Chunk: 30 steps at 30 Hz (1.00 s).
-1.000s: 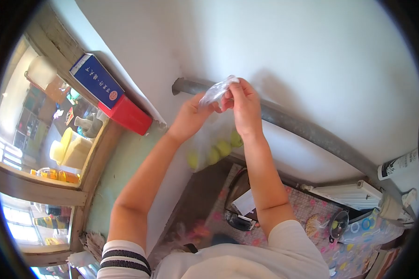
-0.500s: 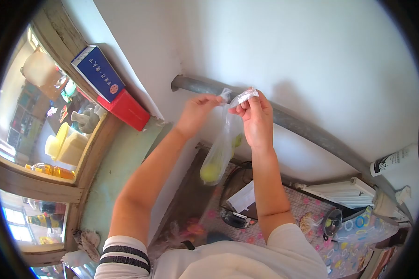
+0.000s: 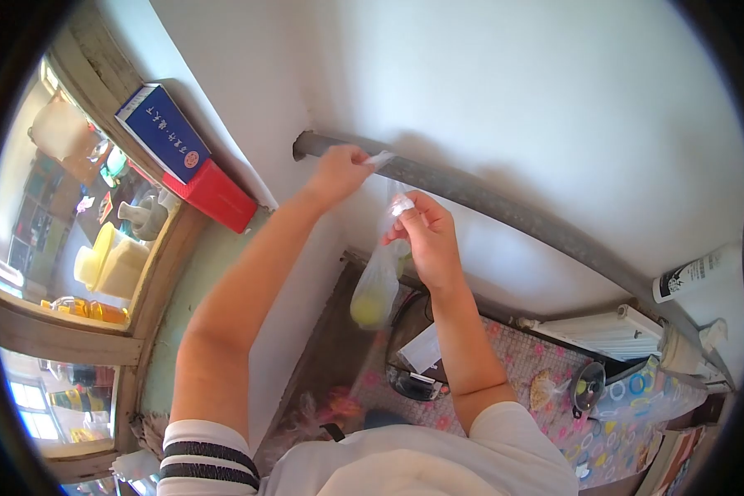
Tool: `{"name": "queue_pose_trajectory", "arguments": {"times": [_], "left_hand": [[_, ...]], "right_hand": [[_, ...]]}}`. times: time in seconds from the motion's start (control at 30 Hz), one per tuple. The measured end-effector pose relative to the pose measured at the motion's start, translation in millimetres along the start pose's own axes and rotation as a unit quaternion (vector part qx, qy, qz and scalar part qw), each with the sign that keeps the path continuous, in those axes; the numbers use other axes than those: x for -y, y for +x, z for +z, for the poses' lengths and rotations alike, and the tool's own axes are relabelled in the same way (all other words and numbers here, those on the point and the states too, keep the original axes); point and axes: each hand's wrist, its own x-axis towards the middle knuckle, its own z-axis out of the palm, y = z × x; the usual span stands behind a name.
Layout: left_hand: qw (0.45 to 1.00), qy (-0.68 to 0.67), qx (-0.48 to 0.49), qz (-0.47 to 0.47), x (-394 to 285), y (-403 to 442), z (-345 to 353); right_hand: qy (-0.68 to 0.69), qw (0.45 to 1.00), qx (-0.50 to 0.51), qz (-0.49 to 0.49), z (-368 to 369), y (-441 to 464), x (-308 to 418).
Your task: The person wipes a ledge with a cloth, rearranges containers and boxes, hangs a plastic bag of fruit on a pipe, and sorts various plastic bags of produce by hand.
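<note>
Fingers of the right hand (image 3: 428, 240) pinched 1 crumpled end of the clear plastic bag (image 3: 379, 273); those of the left hand (image 3: 339, 174) gripped another, higher. The bag hung below them, probably limp, slippery and bottom-heavy with yellow-green contents (image 3: 367, 309), best held by its 2 ends, near the grey pipe (image 3: 504, 203).

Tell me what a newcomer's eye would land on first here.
Probably the clear plastic bag near the middle, its plastic pinched by the left hand and the right hand, with something yellow-green showing through its bottom. Next, likely the bright blue box and red box at upper left, beside the wooden window frame. Behind the hands, a thick grey pipe slants along the white wall.
</note>
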Motion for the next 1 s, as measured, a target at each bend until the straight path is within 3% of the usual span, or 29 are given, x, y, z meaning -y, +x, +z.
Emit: {"name": "queue_pose_trajectory", "arguments": {"times": [0.1,0.2,0.3,0.4,0.5,0.6,0.7,0.9,1.0], "left_hand": [[0.978,0.115,-0.120,0.122,-14.2,-1.0,1.1],[0.994,-0.099,-0.012,0.037,-15.9,9.8,-1.1],[0.989,-0.131,0.061,0.026,-34.0,24.0,-13.3],[0.973,-0.211,0.070,0.062,-78.2,4.8,-44.5],[0.984,-0.178,0.017,-0.007,-90.6,-17.7,-73.0],[0.923,-0.384,0.007,-0.029,-63.6,-23.5,-73.4],[0.828,-0.547,0.028,-0.114,-38.7,-19.4,-69.5],[0.900,-0.289,0.214,-0.247,-19.0,-19.7,-71.5],[0.852,-0.346,0.280,-0.275,-17.2,-18.4,-75.3]], "right_hand": [[-0.081,0.997,0.013,0.010,1.1,-4.9,-5.0],[-0.148,0.984,0.066,0.068,8.5,-8.8,-6.1],[-0.133,0.988,0.077,0.028,29.1,10.4,13.7],[-0.131,0.991,0.002,-0.027,34.4,46.7,41.7],[-0.120,0.990,-0.049,-0.049,12.1,81.0,67.9],[-0.156,0.987,-0.023,-0.019,5.6,90.2,77.2],[-0.212,0.976,0.038,0.020,16.5,86.9,70.3],[-0.220,0.972,0.046,0.068,15.3,104.4,49.0],[-0.216,0.967,0.120,0.062,22.5,107.4,49.9]]}}
